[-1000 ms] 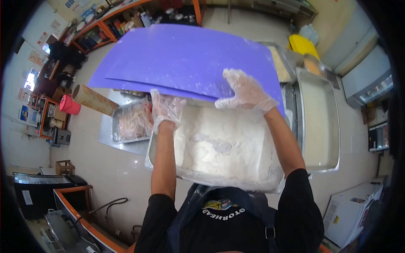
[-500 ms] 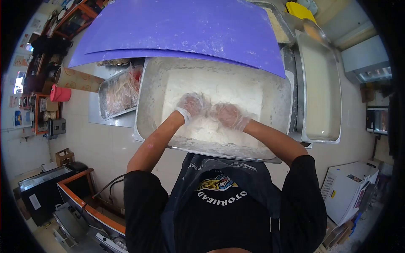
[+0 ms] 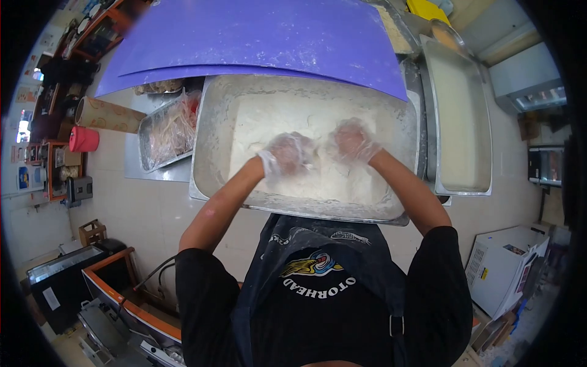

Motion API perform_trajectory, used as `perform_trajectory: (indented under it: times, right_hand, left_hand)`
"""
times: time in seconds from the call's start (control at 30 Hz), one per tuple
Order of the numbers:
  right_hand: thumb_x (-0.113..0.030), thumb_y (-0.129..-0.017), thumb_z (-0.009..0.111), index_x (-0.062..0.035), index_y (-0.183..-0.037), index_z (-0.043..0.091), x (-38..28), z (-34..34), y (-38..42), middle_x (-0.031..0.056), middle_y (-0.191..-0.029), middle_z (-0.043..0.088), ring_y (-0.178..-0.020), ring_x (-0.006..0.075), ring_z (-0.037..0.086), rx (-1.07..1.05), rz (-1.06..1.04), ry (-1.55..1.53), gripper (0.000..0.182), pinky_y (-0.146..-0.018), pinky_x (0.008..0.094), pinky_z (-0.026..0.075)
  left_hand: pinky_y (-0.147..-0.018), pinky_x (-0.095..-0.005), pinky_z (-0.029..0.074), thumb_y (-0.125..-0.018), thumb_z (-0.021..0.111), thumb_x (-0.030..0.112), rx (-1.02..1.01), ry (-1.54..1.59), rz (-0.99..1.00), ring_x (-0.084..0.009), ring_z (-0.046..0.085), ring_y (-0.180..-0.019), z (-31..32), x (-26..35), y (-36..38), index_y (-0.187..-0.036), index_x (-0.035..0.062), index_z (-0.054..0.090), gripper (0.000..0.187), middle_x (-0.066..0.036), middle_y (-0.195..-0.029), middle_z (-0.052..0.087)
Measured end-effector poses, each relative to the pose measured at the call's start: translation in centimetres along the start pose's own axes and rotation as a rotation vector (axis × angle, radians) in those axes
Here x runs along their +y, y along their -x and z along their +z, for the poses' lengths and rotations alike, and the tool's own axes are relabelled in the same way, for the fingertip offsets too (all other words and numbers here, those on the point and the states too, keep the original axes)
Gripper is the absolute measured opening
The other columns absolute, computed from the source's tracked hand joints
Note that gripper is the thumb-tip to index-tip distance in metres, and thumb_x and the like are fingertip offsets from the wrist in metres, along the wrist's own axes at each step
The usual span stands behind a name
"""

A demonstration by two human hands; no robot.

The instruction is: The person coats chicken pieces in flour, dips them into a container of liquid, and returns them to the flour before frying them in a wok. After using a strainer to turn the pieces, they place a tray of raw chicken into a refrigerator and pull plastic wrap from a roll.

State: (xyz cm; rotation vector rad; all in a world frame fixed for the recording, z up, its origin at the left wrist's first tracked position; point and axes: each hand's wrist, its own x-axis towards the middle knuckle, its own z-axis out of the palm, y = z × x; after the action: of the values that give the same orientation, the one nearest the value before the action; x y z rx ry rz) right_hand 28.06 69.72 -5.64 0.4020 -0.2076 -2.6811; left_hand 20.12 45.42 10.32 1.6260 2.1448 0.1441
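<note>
A wide metal tub (image 3: pixel 214 147) stands in front of my body, with a thick layer of white flour-like powder (image 3: pixel 306 113) in it. Both hands wear clear, loose plastic gloves dusted with the powder. Toward the tub's middle, my left hand (image 3: pixel 287 154) is low at the powder, its fingers pointing right and blurred by motion. My right hand (image 3: pixel 354 140) is a little farther back and to the right, over the powder, with a gap between the two hands. Its fingers are smeared too, and whether either hand has anything in it is hidden.
Large purple sheets (image 3: pixel 263 37), speckled white, cover the tub's far edge. On the right stands a long metal pan (image 3: pixel 432 116) of pale liquid (image 3: pixel 455 122). To the left lies a tray (image 3: pixel 147 144) with plastic-wrapped contents (image 3: pixel 171 131), beside a cardboard tube (image 3: pixel 110 115).
My hands have moved apart from close together in the powder. The right hand went back and right; the left shifted slightly right. The powder's surface has changed shape, and the view tilted slightly.
</note>
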Motion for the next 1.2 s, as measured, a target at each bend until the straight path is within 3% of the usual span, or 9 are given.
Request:
perform_trajectory:
  times: [0.03, 0.13, 0.33, 0.47, 0.67, 0.77, 0.9, 1.03, 1.2]
  right_hand:
    - [-0.016, -0.073, 0.054, -0.0023, -0.076, 0.058, 2.1, 3.0, 0.5, 0.0166, -0.076, 0.059, -0.074, 0.0281, 0.059, 0.061, -0.115, 0.221, 0.015, -0.062, 0.0382, 0.049]
    - [-0.013, -0.069, 0.054, -0.0001, -0.073, 0.058, 5.5, 10.3, 1.3, 0.0163, -0.073, 0.060, -0.072, 0.0292, 0.059, 0.199, -0.077, 3.182, 0.014, -0.060, 0.0387, 0.049]
    - [-0.013, -0.071, 0.054, -0.0002, -0.072, 0.058, 2.5, 8.4, 3.6, 0.0139, -0.072, 0.061, -0.069, 0.0294, 0.060, 0.169, -0.389, 3.055, 0.013, -0.064, 0.0397, 0.049]
    - [-0.010, -0.077, 0.049, -0.0070, -0.086, 0.057, 5.0, 6.3, 4.6, 0.0129, -0.073, 0.058, -0.071, 0.0282, 0.059, 0.172, -0.227, 2.979, 0.013, -0.064, 0.0390, 0.049]
    - [-0.012, -0.074, 0.052, -0.0046, -0.071, 0.056, 4.5, 8.4, 6.1, 0.0134, -0.072, 0.059, -0.070, 0.0285, 0.060, 0.112, -0.067, 3.121, 0.009, -0.061, 0.0400, 0.048]
    - [-0.010, -0.073, 0.051, -0.0063, -0.071, 0.057, 4.1, 7.8, 7.9, 0.0133, -0.073, 0.059, -0.070, 0.0287, 0.060, 0.095, -0.241, 3.089, 0.008, -0.061, 0.0392, 0.049]
    - [-0.010, -0.072, 0.052, -0.0057, -0.072, 0.059, 5.4, 8.0, 8.2, 0.0133, -0.073, 0.058, -0.068, 0.0282, 0.059, 0.367, -0.045, 3.130, 0.008, -0.059, 0.0404, 0.048]
    - [-0.013, -0.071, 0.053, -0.0061, -0.076, 0.059, 5.3, 7.4, 9.4, 0.0131, -0.071, 0.058, -0.067, 0.0293, 0.058, 0.227, -0.214, 3.083, 0.011, -0.059, 0.0408, 0.047]
    - [-0.017, -0.073, 0.055, -0.0072, -0.081, 0.059, 6.5, 10.5, 10.7, 0.0136, -0.068, 0.057, -0.065, 0.0305, 0.056, 0.331, -0.436, 2.882, 0.013, -0.059, 0.0405, 0.046]
  left_hand:
    - [-0.082, -0.0338, 0.045, -0.074, 0.061, 0.035, 0.007, 0.070, -0.020, -0.0259, 0.057, -0.090, 0.3, 1.1, -1.0, -0.094, 0.0040, 0.061, 0.036, -0.015, -0.100, 0.058]
    - [-0.079, -0.0335, 0.046, -0.074, 0.060, 0.033, 0.000, 0.109, 0.004, -0.0252, 0.058, -0.088, 3.9, 1.9, -4.2, -0.093, 0.0056, 0.062, 0.034, -0.014, -0.097, 0.060]
    - [-0.070, -0.0368, 0.047, -0.070, 0.060, 0.030, -0.330, -0.132, 0.153, -0.0284, 0.060, -0.076, 4.0, 2.5, -3.4, -0.080, 0.0067, 0.064, 0.025, -0.012, -0.080, 0.063]
    - [-0.067, -0.0389, 0.047, -0.068, 0.057, 0.023, -0.166, 0.206, 0.230, -0.0276, 0.061, -0.073, 3.1, 1.7, -2.2, -0.073, 0.0076, 0.068, 0.020, -0.013, -0.075, 0.064]
    - [-0.068, -0.0384, 0.047, -0.070, 0.058, 0.028, -0.228, -0.414, 0.431, -0.0278, 0.059, -0.075, 4.3, 3.3, -3.2, -0.078, 0.0087, 0.064, 0.021, -0.010, -0.076, 0.063]
    - [-0.073, -0.0384, 0.045, -0.070, 0.063, 0.031, -0.287, -0.036, 0.255, -0.0281, 0.057, -0.083, 1.4, 2.0, -2.0, -0.081, 0.0085, 0.063, 0.025, -0.009, -0.082, 0.062]
    - [-0.086, -0.0340, 0.041, -0.066, 0.073, 0.034, 0.701, -0.020, 0.045, -0.0239, 0.052, -0.097, -13.2, 1.4, 4.3, -0.090, 0.0090, 0.060, 0.037, -0.006, -0.098, 0.058]
    - [-0.088, -0.0334, 0.042, -0.067, 0.073, 0.030, 0.504, -0.028, -0.062, -0.0214, 0.054, -0.096, -19.7, 0.5, 5.4, -0.090, 0.0090, 0.061, 0.034, -0.007, -0.099, 0.058]
    - [-0.078, -0.0351, 0.048, -0.075, 0.063, 0.022, 0.211, 0.502, 0.279, -0.0213, 0.058, -0.087, -6.1, -0.8, 0.0, -0.087, 0.0076, 0.059, 0.020, -0.009, -0.095, 0.060]
